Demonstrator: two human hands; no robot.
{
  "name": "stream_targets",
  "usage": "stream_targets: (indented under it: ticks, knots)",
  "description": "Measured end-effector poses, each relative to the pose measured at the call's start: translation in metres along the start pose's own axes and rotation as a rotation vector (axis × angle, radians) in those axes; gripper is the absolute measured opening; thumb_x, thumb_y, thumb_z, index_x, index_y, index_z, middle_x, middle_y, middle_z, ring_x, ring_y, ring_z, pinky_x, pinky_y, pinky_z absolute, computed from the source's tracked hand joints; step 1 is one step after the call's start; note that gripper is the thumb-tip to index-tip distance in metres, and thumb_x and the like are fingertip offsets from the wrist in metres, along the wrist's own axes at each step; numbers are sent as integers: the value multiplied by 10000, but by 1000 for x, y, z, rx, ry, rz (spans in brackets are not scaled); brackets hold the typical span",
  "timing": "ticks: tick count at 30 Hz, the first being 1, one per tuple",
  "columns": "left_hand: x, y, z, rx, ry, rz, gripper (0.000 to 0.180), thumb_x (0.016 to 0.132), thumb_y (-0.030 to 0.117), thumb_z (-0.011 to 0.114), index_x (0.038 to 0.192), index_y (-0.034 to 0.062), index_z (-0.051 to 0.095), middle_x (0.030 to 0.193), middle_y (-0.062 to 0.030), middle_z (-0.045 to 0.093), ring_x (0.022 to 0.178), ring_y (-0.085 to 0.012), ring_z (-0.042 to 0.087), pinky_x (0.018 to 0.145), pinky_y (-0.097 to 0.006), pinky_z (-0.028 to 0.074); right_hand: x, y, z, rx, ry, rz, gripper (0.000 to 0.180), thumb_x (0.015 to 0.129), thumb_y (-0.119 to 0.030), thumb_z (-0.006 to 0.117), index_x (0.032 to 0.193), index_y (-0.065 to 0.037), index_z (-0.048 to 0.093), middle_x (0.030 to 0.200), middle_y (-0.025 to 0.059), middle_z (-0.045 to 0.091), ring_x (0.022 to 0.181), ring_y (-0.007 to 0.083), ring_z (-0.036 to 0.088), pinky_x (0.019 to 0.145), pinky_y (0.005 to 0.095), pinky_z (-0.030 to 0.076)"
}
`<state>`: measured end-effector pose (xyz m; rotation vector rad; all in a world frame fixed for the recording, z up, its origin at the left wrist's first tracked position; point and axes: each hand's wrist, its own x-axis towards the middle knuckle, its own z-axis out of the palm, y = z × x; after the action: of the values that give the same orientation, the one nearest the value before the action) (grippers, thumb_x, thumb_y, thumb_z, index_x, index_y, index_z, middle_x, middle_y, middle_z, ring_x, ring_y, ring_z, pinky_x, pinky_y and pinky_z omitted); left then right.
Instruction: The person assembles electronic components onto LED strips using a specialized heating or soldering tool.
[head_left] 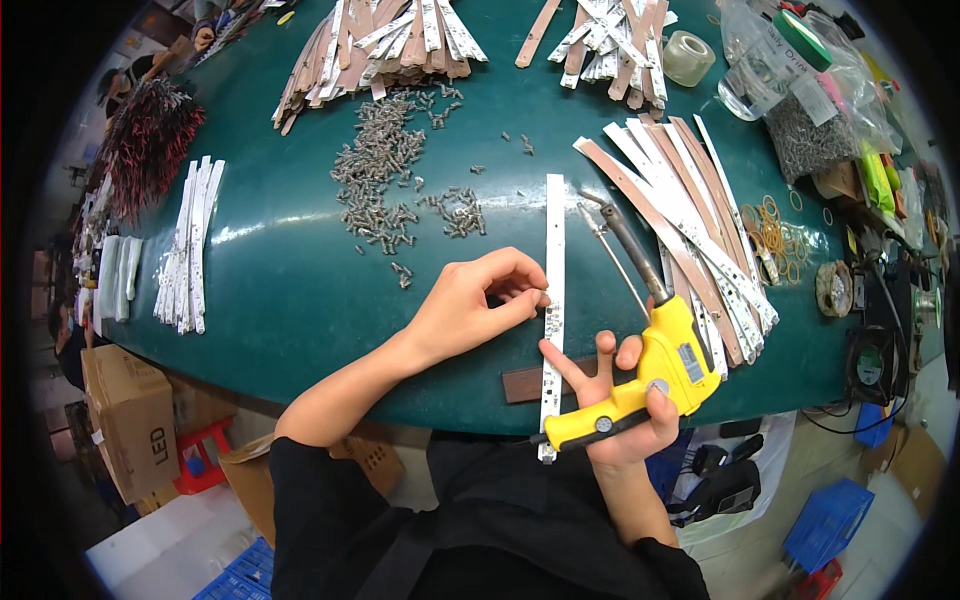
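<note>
A narrow white LED circuit strip (553, 240) lies lengthwise in front of me, its near end past the table's edge. My left hand (480, 305) is at the strip's left side, thumb and fingertips pinched together against its edge; anything between them is too small to make out. My right hand (635, 420) grips a yellow soldering gun (683, 345) by its handle, with the index finger stretched toward the strip. The gun's metal tip and thin feed tube point away from me, just right of the strip. A dark brown bar (523, 386) lies under the strip.
Small metal parts (375, 165) are heaped beyond my left hand. Strips lie fanned at right (690, 230), stacked at left (190, 245) and piled at the back (385, 45). Rubber bands (775, 240), a tape roll (688, 58) and a plastic bag of parts (810, 130) sit farther right.
</note>
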<state>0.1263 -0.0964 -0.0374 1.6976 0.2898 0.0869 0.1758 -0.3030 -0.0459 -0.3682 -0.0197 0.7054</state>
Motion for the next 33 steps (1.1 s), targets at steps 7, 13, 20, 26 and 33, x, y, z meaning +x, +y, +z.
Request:
stream_targets:
  ticks: [7,13,20,26,33]
  knots:
    - [1,-5,8,439,70,334,127,828,-19,659,946,24,641,891,-71,638,763,-167,654,696,-276,534,-7,-3,-1,-12,-16,13,645,768,-193,607,1366,-100,384,1003,81,545,1203,259,463,1078,758,228]
    - [2,-10,8,539,42,411,164,784,-31,681,925,44,646,903,-66,617,798,-199,634,696,-311,531,-3,-5,-4,-5,-41,22,638,775,-180,604,1363,-85,377,1014,94,535,1201,263,452,1078,761,226]
    - [3,-13,7,591,39,477,179,739,-20,700,895,52,649,881,-65,626,818,-235,628,710,-341,523,-5,-5,-4,-18,-26,23,637,770,-177,609,1351,-55,377,1011,102,532,1188,264,453,1077,759,233]
    - [1,-11,7,735,49,565,199,721,5,720,896,82,668,864,-33,634,784,-221,621,670,-329,508,-8,-14,-3,-61,-9,20,499,770,-202,621,1176,33,453,1009,121,510,1095,265,487,1087,614,380]
    - [4,-13,8,660,65,565,185,730,20,715,894,94,675,868,-22,644,764,-217,608,665,-331,499,-29,-73,21,-596,-4,-7,687,763,-197,632,1313,113,362,925,176,515,871,236,517,532,279,510]
